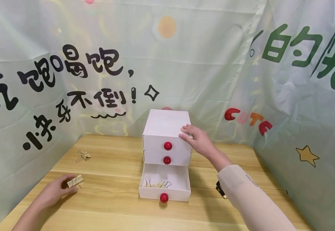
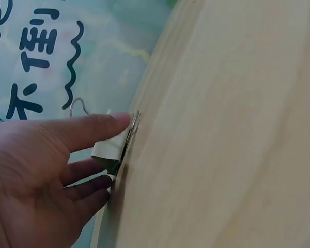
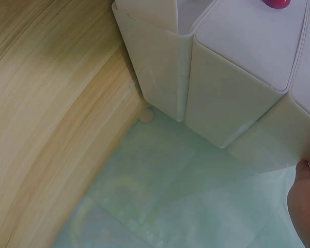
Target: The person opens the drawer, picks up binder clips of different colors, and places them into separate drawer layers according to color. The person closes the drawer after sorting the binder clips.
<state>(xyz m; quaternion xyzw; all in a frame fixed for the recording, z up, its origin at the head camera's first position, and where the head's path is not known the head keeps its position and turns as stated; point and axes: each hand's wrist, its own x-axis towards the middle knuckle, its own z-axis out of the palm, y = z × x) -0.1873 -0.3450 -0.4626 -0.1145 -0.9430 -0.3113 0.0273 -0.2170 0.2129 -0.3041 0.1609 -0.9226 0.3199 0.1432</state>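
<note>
At the left of the table, my left hand (image 1: 52, 192) pinches a pale yellow binder clip (image 1: 75, 181) between thumb and fingers. In the left wrist view the thumb lies across the clip (image 2: 108, 149), whose wire handles stick out, close to the table. My right hand (image 1: 200, 141) rests on the top right edge of a white three-drawer box (image 1: 167, 122) with red knobs. Its bottom drawer (image 1: 176, 193) is pulled out and holds several binder clips (image 1: 166, 183); the upper two drawers are closed. In the right wrist view only part of the right hand (image 3: 305, 201) shows, against the box's side.
Another pale yellow binder clip (image 1: 85, 156) lies on the wooden table (image 1: 109, 179) behind my left hand. A black object (image 1: 220, 189) sits right of the box, partly hidden by my right sleeve (image 1: 242, 186). Printed fabric (image 1: 144, 38) hangs behind and on both sides.
</note>
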